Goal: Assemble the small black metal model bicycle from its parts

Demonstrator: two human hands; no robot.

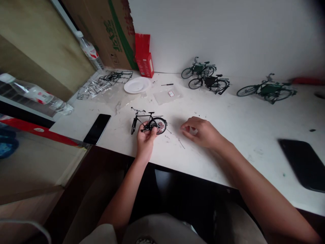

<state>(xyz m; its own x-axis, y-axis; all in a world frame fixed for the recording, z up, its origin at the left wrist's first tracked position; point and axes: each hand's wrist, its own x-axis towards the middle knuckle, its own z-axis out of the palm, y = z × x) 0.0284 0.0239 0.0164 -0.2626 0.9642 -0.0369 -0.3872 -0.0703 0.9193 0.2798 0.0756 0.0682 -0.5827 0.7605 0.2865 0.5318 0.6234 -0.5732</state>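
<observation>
A black model bicycle [138, 117] is held upright over the white table, with its handlebar to the left. My left hand [146, 137] is closed around its lower rear part, the thumb across the rear wheel. To the right of the bicycle, my right hand [199, 130] hovers close to the tabletop, its thumb and forefinger curled together in a pinch. Whatever is between those fingertips, if anything, is too small to make out. A thin dark rod [181, 143] and tiny scraps lie on the table between the two hands.
Several finished model bicycles [270, 88] stand along the back. Part frames [114, 79], a white plate [137, 85], a clear bag [165, 97] and a red box [144, 61] lie left of them. Phones [98, 128] and a black slab [303, 162] flank my hands; bottles [38, 93] stand left.
</observation>
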